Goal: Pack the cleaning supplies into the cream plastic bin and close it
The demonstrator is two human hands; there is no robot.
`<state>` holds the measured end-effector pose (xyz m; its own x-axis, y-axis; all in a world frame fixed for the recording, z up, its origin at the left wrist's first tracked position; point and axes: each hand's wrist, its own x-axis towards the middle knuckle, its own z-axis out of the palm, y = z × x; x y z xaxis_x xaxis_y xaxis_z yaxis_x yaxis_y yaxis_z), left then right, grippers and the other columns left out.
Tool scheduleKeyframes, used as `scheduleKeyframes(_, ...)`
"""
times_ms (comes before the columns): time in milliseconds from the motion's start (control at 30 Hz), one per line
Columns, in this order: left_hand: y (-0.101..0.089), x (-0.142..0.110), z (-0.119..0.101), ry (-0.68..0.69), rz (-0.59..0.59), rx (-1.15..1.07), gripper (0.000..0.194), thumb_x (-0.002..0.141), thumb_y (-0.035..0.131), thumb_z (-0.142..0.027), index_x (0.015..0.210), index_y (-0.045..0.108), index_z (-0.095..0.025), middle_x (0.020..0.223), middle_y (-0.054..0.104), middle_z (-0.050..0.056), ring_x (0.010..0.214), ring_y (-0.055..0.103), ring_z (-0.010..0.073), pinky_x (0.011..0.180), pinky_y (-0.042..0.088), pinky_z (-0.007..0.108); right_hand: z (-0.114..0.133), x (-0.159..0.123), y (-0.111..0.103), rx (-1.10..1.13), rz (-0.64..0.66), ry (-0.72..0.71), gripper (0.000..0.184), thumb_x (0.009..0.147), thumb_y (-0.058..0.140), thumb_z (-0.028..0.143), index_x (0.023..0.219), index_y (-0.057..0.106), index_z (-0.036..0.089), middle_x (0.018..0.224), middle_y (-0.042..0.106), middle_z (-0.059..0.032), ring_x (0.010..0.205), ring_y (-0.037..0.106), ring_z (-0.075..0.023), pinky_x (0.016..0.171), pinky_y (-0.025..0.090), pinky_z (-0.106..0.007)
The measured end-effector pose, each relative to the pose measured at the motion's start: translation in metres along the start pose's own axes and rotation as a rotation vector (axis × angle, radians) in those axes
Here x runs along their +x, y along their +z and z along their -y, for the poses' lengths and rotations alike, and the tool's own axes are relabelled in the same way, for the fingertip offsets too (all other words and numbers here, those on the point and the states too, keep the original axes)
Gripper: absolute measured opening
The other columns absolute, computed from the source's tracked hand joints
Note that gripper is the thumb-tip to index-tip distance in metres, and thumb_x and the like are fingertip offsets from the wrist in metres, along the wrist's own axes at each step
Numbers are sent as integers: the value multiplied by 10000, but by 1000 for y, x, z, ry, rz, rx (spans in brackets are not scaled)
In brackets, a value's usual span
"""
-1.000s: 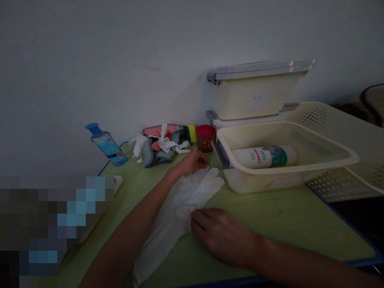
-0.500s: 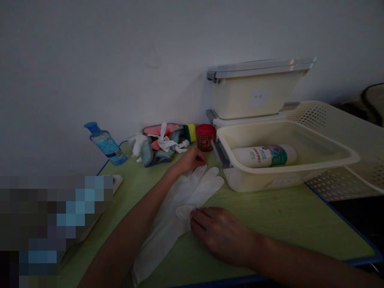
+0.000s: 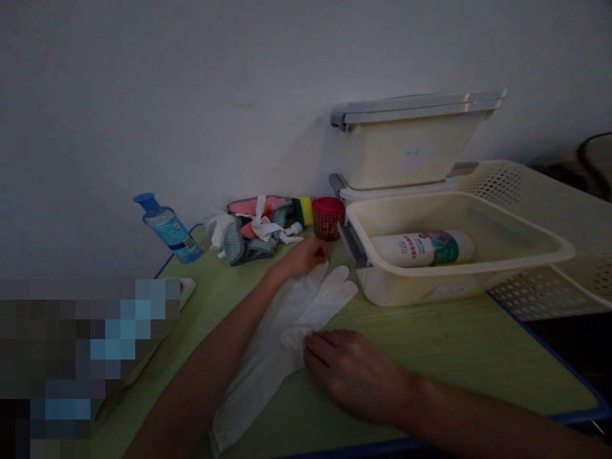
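A thin white glove [image 3: 268,357] lies flat on the green tabletop, its fingers pointing away to the upper right and its cuff toward me. At its far end my left hand [image 3: 307,256] has its fingers closed at the tip of one glove finger. My left forearm covers part of the glove's left edge. Closer to me, my right hand [image 3: 356,376] pinches the glove's thumb, knuckles up and palm down.
A cream tub [image 3: 396,287] holding a white spray can [image 3: 421,248] stands right, with a lidded box [image 3: 382,153] behind. Along the wall are a blue bottle [image 3: 172,233], bundled cloths [image 3: 251,245], a sponge [image 3: 303,210] and a red-lidded jar [image 3: 328,220]. A perforated basket [image 3: 549,210] extends right.
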<state>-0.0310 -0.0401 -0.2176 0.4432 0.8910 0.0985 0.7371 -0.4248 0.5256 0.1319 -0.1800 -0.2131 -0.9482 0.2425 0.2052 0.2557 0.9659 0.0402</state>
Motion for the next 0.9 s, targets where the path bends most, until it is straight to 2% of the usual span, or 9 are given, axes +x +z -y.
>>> scheduleKeyframes(333, -1, -4, -11, -12, -61, 183, 142, 694, 506, -94, 772, 616, -135, 745, 606, 39, 684, 524, 157, 625, 388, 258, 1, 1, 1, 6, -1, 9, 65, 810, 529, 120, 840, 586, 127, 817, 600, -47, 713, 547, -173, 580, 422, -286)
scheduleKeyframes(433, -4, -4, -15, 21, -20, 207, 177, 695, 468, -91, 725, 634, -142, 767, 608, 46, 690, 520, 154, 640, 382, 259, 1, 1, -1, 15, 20, 14, 88, 826, 499, 111, 851, 581, 128, 819, 598, -49, 712, 544, -167, 580, 414, -283)
scheduleKeyframes(533, -8, -4, -17, 51, 44, 202, 186, 690, 453, -92, 675, 633, -135, 704, 588, 33, 626, 493, 137, 600, 358, 247, 1, 1, -2, 18, 32, 14, 87, 829, 498, 116, 855, 581, 123, 823, 598, -51, 717, 544, -165, 582, 416, -280)
scheduleKeyframes(667, -19, -8, -18, 100, 183, 163, 173, 647, 448, -45, 591, 591, -125, 539, 495, -22, 524, 422, 98, 515, 293, 216, 0, 2, -2, 12, 26, 7, 91, 830, 494, 119, 851, 583, 122, 822, 600, -50, 716, 548, -166, 586, 424, -284)
scheduleKeyframes(767, -26, -11, -19, 122, 274, 139, 162, 600, 453, -14, 585, 563, -131, 519, 461, -42, 513, 393, 86, 491, 260, 206, 0, 2, -2, 2, 26, 15, 89, 828, 500, 122, 853, 586, 122, 830, 602, -49, 720, 553, -168, 597, 433, -289)
scheduleKeyframes(900, -23, -14, -20, 108, 275, 242, 203, 604, 451, -18, 671, 594, -145, 574, 504, -21, 548, 441, 113, 506, 286, 222, 0, 1, -2, 9, 22, 17, 68, 814, 535, 139, 856, 587, 128, 835, 605, -39, 721, 558, -171, 591, 437, -286)
